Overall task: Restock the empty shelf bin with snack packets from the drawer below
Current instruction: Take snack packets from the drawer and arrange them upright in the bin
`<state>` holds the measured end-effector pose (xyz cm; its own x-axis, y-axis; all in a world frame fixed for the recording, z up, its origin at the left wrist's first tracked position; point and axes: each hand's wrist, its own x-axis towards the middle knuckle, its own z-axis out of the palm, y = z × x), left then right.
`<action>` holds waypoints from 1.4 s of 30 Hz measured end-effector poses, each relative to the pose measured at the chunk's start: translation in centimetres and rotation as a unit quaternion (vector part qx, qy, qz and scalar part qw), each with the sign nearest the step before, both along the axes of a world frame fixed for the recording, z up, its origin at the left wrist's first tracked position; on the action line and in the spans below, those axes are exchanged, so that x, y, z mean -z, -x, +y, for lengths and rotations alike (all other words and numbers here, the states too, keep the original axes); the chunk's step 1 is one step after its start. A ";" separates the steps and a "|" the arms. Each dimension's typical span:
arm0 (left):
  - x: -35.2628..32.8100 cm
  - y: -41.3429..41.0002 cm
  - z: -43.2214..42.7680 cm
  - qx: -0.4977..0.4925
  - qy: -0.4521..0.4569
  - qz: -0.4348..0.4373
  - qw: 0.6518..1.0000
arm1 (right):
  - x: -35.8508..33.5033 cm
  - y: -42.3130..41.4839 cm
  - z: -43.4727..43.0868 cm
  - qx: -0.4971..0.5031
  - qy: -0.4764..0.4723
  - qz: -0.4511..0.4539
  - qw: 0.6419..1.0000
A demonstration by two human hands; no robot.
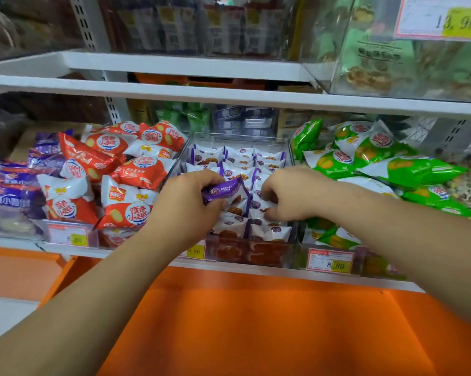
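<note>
among bin (186, 149) packets (239, 153), right hand (291, 194) fingertips hidden

A clear bin (186, 148) on the shelf (242, 268) is filled with rows of purple-and-white packets (239, 158). A purple packet (224, 189) is gripped by the left hand (185, 202) over the bin. The right hand (294, 194) is set beside it, with its fingers curled down among the packets; whether one is pinched cannot be told. Red packets (136, 172) are piled to the left and green packets (407, 169) to the right. An orange drawer (256, 321) is seen below.
</note>
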<state>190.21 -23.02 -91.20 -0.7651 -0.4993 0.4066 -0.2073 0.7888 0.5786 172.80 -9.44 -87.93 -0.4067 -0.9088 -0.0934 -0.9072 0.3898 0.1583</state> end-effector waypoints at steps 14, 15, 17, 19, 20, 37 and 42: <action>0.5 0.1 -0.3 0.006 0.023 0.006 1.000 | -0.3 0.4 -0.9 -0.009 -0.067 0.012 0.998; 0.5 0.1 -0.3 0.008 0.024 0.006 1.000 | -0.2 0.4 -0.9 -0.014 -0.066 0.014 0.998; 0.4 0.1 -0.1 0.013 0.019 0.010 1.000 | 0.0 0.4 -0.7 -0.024 -0.049 0.017 0.998; 0.2 0.1 0.2 0.018 0.008 0.016 1.000 | 0.4 0.6 -0.4 -0.037 -0.019 0.026 0.999; 0.1 0.1 0.4 0.022 0.006 0.017 1.000 | 0.5 0.7 -0.2 -0.042 -0.005 0.026 0.999; 0.0 0.2 0.9 0.011 0.012 0.009 1.000 | 0.5 0.6 -0.8 0.032 0.068 -0.003 0.997; -0.2 1.0 0.4 -0.013 -0.034 0.010 0.999 | 0.3 2.0 -1.7 0.046 0.072 0.007 0.996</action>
<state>189.20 -22.60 -91.02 -0.7440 -0.5452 0.3862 -0.2146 0.7424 0.6347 170.81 -11.18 -88.23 -0.4899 -0.8708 0.0415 -0.8643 0.4914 0.1077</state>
